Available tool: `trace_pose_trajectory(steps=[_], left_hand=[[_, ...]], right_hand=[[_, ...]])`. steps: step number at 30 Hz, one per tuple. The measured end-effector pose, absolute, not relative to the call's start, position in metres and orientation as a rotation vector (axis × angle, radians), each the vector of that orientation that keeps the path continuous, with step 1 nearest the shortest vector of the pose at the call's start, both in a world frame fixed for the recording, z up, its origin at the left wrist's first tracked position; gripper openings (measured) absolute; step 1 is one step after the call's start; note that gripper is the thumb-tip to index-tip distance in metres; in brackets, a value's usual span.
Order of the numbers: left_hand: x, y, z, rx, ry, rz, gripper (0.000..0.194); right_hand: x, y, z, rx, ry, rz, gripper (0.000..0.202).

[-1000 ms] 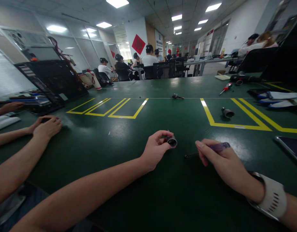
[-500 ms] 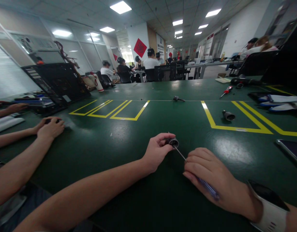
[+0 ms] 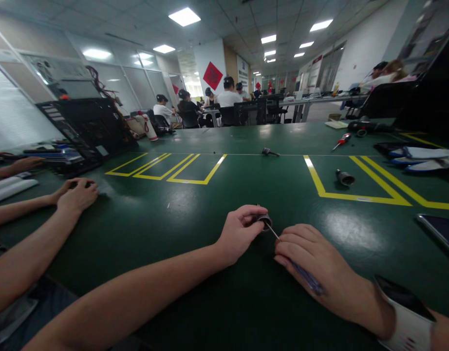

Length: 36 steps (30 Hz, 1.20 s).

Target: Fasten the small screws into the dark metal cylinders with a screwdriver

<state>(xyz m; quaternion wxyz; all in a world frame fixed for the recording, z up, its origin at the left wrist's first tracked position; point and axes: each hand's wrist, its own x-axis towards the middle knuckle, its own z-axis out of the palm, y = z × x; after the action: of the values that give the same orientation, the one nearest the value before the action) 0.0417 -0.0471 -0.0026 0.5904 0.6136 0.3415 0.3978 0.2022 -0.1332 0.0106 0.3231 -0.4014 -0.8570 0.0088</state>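
My left hand [image 3: 241, 231] pinches a small, round, cup-shaped metal part [image 3: 267, 220] between thumb and fingers, its hollow mouth turned toward me and to the right. In my right hand [image 3: 319, 265] is a screwdriver [image 3: 308, 278] with a translucent purple handle. Its thin shaft slants up to the left and its tip is inside the mouth of the metal part. The inside of the part is too dark to make out. Beyond the hands, a similar cup-shaped metal part [image 3: 345, 177] lies within a yellow tape outline.
The green table [image 3: 137, 229] carries yellow tape outlines [image 3: 188, 181]. Farther back lie a dark part with a shaft [image 3: 270, 151], a red screwdriver [image 3: 342, 141] and a power tool [image 3: 370, 126]. Gloves [image 3: 421, 158] and a tablet-like device [image 3: 439, 236] are right. A co-worker's hands [image 3: 76, 195] rest left.
The screwdriver and my right hand have shifted slightly left, and less of the shaft shows outside the metal part. My left hand and the part have moved slightly right and down.
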Motion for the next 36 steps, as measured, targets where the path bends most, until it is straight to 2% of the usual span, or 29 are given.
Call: trace_pose_trajectory(steps=[8, 21, 31, 34, 36], left_hand=[[0.043, -0.047, -0.005, 1.56, 0.791, 1.004, 0.019], [0.043, -0.046, -0.009, 1.662, 0.792, 1.028, 0.02], [0.044, -0.042, -0.012, 1.584, 0.778, 1.031, 0.017], [0.044, -0.031, -0.017, 1.511, 0.824, 1.027, 0.022], [0.043, -0.016, -0.022, 1.518, 0.916, 1.045, 0.032]], right_hand=[[0.201, -0.133, 0.012, -1.031, -2.245, 0.028, 0.015], [0.199, -0.135, 0.014, -1.035, -2.239, -0.063, 0.017], [0.202, -0.136, 0.011, -0.973, -2.255, -0.004, 0.013], [0.201, -0.136, 0.012, -0.948, -2.293, 0.011, 0.013], [0.199, -0.136, 0.012, -0.972, -2.299, 0.014, 0.015]])
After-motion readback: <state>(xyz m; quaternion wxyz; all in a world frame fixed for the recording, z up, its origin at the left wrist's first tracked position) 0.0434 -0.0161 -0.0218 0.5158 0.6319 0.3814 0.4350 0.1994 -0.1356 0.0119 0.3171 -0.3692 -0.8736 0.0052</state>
